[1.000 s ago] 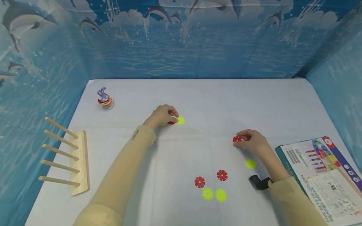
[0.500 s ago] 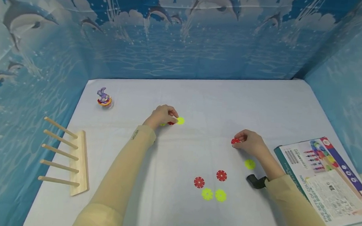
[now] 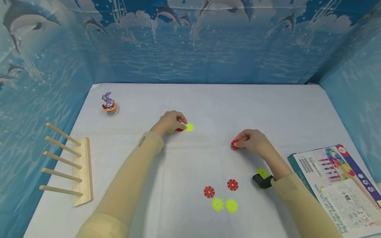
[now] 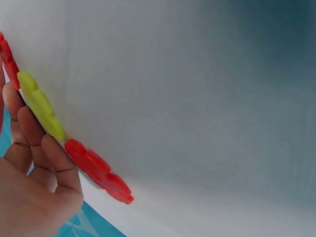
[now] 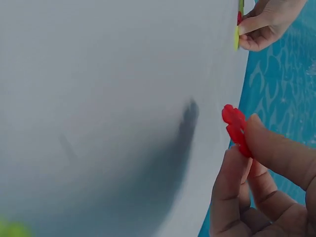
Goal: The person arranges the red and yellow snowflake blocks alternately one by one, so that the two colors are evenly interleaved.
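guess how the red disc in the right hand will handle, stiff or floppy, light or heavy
Likely stiff: the red disc juts from the right hand without drooping. Probably light, as it looks small and thin. Its lobed edge may help it resist slipping.

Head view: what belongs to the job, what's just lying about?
Job: row of discs in the left hand; red disc in the right hand; likely loose red discs, loose yellow discs.
Apparently lying about: wooden peg rack; rabbit figure; box.
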Demonstrator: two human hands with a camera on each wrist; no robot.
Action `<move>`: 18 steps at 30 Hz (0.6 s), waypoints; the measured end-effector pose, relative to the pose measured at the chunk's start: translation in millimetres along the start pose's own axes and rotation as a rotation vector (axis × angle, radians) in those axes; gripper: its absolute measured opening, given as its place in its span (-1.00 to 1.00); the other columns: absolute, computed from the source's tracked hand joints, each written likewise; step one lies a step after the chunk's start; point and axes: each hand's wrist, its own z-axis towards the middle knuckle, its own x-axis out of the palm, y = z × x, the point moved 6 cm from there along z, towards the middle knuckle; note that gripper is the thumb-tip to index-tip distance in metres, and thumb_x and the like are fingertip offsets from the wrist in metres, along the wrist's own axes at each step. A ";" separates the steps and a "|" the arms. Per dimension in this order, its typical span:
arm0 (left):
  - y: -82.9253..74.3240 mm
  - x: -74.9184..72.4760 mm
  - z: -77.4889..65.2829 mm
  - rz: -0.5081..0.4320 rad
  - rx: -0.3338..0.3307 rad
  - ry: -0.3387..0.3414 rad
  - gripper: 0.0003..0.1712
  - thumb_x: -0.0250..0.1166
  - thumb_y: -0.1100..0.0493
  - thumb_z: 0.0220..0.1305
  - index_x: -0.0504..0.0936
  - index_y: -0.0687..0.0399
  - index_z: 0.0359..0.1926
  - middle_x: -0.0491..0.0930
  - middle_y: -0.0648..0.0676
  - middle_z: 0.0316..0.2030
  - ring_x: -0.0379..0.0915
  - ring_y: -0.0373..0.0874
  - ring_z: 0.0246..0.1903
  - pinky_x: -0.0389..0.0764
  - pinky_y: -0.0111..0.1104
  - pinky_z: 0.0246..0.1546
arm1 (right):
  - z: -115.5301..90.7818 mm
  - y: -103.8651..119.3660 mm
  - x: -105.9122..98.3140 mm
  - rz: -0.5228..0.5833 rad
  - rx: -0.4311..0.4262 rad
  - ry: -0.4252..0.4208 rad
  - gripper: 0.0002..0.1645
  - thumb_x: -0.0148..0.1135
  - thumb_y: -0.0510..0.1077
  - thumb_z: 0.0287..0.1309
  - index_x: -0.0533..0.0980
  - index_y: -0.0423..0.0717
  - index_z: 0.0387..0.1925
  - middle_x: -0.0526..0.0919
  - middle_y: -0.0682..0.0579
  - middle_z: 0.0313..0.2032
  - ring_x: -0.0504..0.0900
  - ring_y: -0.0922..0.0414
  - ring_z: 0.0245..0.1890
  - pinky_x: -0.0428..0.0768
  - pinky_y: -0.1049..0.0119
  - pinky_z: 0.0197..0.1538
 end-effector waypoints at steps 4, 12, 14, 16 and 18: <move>0.5 0.0 0.6 0.000 -0.003 0.002 -0.81 0.41 0.11 0.20 0.70 0.02 -0.16 0.53 0.02 -0.17 0.40 -0.08 -0.11 0.39 -0.23 -0.03 | 15.7 17.4 4.3 0.053 -0.018 0.006 -0.70 0.29 -0.09 0.24 0.55 -0.19 -0.09 0.62 -0.09 -0.20 0.56 0.05 -0.22 0.55 0.25 -0.09; 0.6 -0.8 2.9 0.021 0.007 0.005 -0.80 0.41 0.09 0.21 0.70 0.00 -0.15 0.54 0.01 -0.18 0.38 -0.08 -0.11 0.37 -0.19 0.01 | 54.3 50.2 19.4 0.134 -0.025 0.005 -0.69 0.32 -0.08 0.22 0.57 -0.18 -0.07 0.64 -0.09 -0.18 0.59 0.11 -0.27 0.59 0.25 -0.06; 0.6 -0.7 3.4 0.026 0.006 0.004 -0.79 0.40 0.09 0.21 0.70 0.00 -0.14 0.55 0.02 -0.18 0.38 -0.08 -0.11 0.37 -0.19 0.01 | 62.9 56.7 23.9 0.156 -0.012 0.011 -0.69 0.33 -0.09 0.21 0.57 -0.18 -0.08 0.65 -0.09 -0.17 0.60 0.13 -0.29 0.61 0.30 -0.10; 1.1 -0.3 3.6 0.026 0.002 0.005 -0.79 0.40 0.09 0.20 0.70 0.00 -0.14 0.55 0.02 -0.17 0.39 -0.07 -0.10 0.38 -0.19 0.00 | 70.1 62.6 28.5 0.172 0.001 0.015 -0.69 0.34 -0.10 0.20 0.57 -0.18 -0.08 0.65 -0.10 -0.17 0.60 0.14 -0.31 0.62 0.34 -0.13; 2.6 0.3 4.6 0.023 -0.003 0.006 -0.79 0.40 0.09 0.20 0.70 -0.01 -0.14 0.56 0.02 -0.17 0.39 -0.08 -0.11 0.40 -0.22 -0.03 | 76.0 67.8 32.7 0.174 0.010 0.014 -0.70 0.35 -0.12 0.19 0.58 -0.17 -0.09 0.65 -0.09 -0.17 0.60 0.15 -0.32 0.61 0.37 -0.16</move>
